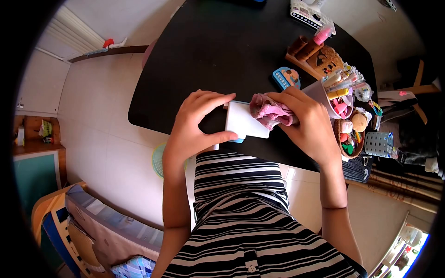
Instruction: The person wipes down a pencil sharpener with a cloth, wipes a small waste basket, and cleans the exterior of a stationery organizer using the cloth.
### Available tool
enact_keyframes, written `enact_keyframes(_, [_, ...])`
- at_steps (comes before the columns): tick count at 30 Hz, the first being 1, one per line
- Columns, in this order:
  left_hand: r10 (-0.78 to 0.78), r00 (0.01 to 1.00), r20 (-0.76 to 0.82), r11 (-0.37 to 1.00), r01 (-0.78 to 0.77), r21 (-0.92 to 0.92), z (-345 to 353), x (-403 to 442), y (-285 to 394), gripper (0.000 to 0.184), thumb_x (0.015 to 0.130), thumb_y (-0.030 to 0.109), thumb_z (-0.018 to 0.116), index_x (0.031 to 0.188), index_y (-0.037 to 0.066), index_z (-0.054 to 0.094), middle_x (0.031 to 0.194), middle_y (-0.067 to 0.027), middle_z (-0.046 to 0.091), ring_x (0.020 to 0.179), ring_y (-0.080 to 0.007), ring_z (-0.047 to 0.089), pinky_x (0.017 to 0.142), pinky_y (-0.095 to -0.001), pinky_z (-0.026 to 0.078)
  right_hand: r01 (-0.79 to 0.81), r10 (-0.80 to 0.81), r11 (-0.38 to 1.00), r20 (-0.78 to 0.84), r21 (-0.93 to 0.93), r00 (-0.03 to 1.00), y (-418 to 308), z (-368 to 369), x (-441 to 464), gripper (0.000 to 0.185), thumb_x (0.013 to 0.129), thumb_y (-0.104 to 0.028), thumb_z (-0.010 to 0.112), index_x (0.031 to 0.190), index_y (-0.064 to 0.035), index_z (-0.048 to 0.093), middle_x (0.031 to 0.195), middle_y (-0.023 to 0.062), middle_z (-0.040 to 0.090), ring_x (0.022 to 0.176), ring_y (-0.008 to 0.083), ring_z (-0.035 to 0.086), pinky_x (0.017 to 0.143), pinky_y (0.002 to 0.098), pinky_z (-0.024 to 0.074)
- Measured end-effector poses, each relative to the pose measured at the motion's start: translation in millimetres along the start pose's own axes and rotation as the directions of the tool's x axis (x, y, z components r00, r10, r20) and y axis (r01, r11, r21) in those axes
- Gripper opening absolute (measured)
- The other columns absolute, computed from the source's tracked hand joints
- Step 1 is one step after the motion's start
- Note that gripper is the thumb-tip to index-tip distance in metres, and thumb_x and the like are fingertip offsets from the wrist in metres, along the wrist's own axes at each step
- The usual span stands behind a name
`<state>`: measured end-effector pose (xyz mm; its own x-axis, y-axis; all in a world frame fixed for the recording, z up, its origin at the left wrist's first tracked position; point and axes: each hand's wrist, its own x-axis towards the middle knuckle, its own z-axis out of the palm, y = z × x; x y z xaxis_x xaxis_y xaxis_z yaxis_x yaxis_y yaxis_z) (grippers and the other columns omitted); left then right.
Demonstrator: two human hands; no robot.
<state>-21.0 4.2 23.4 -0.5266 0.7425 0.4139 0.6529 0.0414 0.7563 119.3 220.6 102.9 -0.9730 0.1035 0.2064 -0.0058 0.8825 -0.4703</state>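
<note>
A flat white rectangular object [242, 122] with a light blue edge is held over the front of the black table. My left hand [187, 124] grips its left side, thumb at the lower edge and fingers at the upper edge. My right hand [309, 121] is closed round a crumpled pink cloth [270, 111]. The cloth lies against the upper right part of the white face and covers that corner. What exactly the white object is, I cannot make out.
On the black table [199, 51], a blue calculator-like gadget [286, 78] lies beyond my right hand. A pen cup [320, 94], a basket of small items [350, 139], a perforated blue-grey basket [378, 143] and a wooden holder [306, 65] crowd the right side.
</note>
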Motion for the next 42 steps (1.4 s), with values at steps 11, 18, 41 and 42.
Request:
enact_keyframes(11, [-0.024,1.0,-0.004,0.999,0.024,0.021,2,0,-3,0.066,0.061,0.034,0.094,0.118,0.007,0.074,0.112,-0.0096,0.072,0.109,-0.0294,0.065,0.108,-0.0455,0.043,0.075,-0.076,0.997,0.043,0.016,0.996,-12,11,12,0.047,0.069,0.001,0.077,0.115,-0.0064,0.071,0.096,0.0099,0.067,0.082,0.0339,0.069,0.071,0.0393,0.0548])
enact_keyframes(18, [-0.076,0.997,-0.026,0.996,0.077,0.045,4,-6,-9,0.068,0.06,0.037,0.094,0.116,0.004,0.073,0.114,-0.0098,0.072,0.109,-0.0299,0.067,0.115,-0.0521,0.038,0.154,-0.154,0.988,-0.002,-0.005,0.988,-27,31,27,0.033,0.072,-0.007,0.077,0.104,-0.0055,0.07,0.09,0.0087,0.062,0.074,0.0324,0.068,0.065,0.0398,0.0552])
enact_keyframes(41, [-0.049,0.999,-0.021,0.998,0.05,0.038,6,-2,-2,0.066,0.063,0.037,0.093,0.121,0.012,0.074,0.114,-0.0063,0.073,0.107,-0.0248,0.069,0.115,-0.0535,0.038,-0.068,0.068,0.996,0.002,-0.052,0.998,-7,-4,-3,0.038,0.072,-0.004,0.08,0.109,-0.0054,0.072,0.097,0.0114,0.068,0.085,0.0361,0.069,0.072,0.0403,0.054])
enact_keyframes(42, [-0.044,0.999,-0.025,0.998,0.045,0.039,6,-2,-3,0.066,0.063,0.037,0.093,0.121,0.012,0.074,0.114,-0.0063,0.073,0.107,-0.0247,0.069,0.115,-0.0534,0.038,-0.068,0.068,0.996,0.0,-0.053,0.998,-9,-3,-1,0.038,0.072,-0.004,0.08,0.109,-0.0055,0.072,0.097,0.0113,0.068,0.085,0.036,0.069,0.072,0.0403,0.0543])
